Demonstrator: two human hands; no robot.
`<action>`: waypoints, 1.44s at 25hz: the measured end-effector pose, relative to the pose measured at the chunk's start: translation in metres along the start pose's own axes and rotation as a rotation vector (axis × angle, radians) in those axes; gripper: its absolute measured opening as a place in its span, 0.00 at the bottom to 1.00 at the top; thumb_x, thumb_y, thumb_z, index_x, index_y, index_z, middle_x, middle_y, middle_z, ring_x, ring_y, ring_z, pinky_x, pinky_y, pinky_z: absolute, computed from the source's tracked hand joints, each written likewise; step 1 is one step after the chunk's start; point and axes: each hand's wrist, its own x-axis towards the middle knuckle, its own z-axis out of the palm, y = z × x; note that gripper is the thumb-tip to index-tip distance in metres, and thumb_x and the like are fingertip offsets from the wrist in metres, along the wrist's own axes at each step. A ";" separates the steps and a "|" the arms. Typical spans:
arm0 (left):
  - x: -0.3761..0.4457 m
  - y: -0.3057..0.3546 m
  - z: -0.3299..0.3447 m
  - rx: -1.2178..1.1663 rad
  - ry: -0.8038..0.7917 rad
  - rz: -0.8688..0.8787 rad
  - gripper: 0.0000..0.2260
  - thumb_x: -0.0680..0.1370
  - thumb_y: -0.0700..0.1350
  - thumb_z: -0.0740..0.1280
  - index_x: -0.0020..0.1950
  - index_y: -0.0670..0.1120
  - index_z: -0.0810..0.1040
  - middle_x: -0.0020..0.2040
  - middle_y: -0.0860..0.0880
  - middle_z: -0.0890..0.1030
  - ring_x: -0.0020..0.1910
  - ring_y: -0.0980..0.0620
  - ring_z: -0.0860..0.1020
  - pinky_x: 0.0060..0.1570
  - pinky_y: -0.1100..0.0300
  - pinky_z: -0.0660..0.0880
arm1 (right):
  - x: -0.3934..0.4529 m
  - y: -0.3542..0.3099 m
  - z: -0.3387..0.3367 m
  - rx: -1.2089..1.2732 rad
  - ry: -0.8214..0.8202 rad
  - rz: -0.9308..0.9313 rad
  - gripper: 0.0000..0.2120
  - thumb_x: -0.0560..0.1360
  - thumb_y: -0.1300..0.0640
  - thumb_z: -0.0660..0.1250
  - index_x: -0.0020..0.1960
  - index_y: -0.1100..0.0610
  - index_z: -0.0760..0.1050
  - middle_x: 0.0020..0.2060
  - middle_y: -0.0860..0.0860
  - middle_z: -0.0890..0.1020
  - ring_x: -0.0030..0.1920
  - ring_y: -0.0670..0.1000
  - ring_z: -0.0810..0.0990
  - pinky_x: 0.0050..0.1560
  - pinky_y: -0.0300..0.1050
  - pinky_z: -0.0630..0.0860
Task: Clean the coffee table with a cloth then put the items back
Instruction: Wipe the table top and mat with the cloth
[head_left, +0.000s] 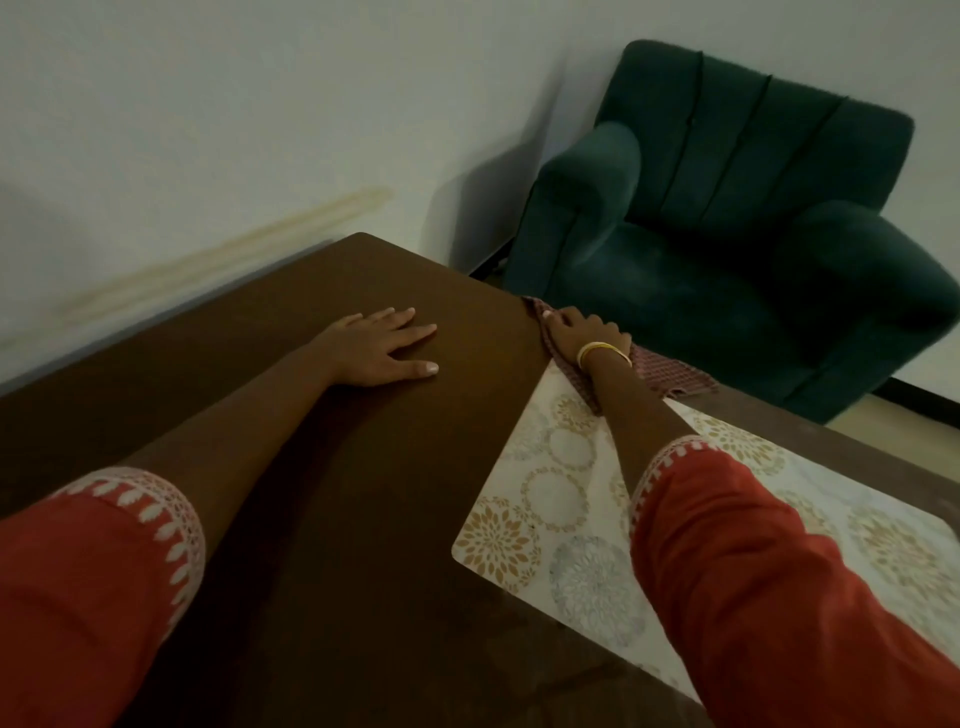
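Note:
The dark brown coffee table (270, 322) fills the lower left of the head view. My left hand (384, 348) lies flat on its top, fingers spread, holding nothing. My right hand (584, 332) presses a red checked cloth (670, 371) against the table's far right edge. The cloth spreads out to the right of my wrist. A pale floral placemat (545, 499) lies on the table under my right forearm, one corner under the cloth.
A dark green armchair (727, 223) stands just beyond the table's right edge, close to my right hand. A white wall (208, 130) with a yellowish stain runs behind the table on the left.

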 end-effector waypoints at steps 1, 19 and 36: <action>-0.001 0.000 0.001 0.011 0.011 0.000 0.39 0.68 0.74 0.43 0.77 0.62 0.45 0.80 0.52 0.44 0.78 0.51 0.44 0.74 0.45 0.45 | -0.006 0.005 -0.001 0.002 0.018 0.022 0.29 0.78 0.34 0.43 0.73 0.44 0.63 0.70 0.58 0.69 0.69 0.64 0.67 0.71 0.62 0.58; -0.106 -0.155 0.014 -0.272 0.405 -0.417 0.21 0.83 0.50 0.54 0.76 0.50 0.62 0.75 0.44 0.66 0.72 0.42 0.66 0.69 0.51 0.62 | -0.078 -0.291 0.035 -0.003 -0.118 -0.523 0.30 0.76 0.32 0.45 0.77 0.37 0.50 0.79 0.57 0.47 0.76 0.68 0.43 0.70 0.72 0.40; -0.098 -0.163 0.019 -0.521 0.568 -0.416 0.14 0.81 0.44 0.60 0.66 0.44 0.71 0.65 0.41 0.76 0.63 0.41 0.74 0.61 0.51 0.70 | -0.020 -0.259 0.029 0.001 -0.085 -0.471 0.33 0.74 0.27 0.45 0.76 0.36 0.50 0.79 0.50 0.50 0.78 0.59 0.48 0.74 0.64 0.45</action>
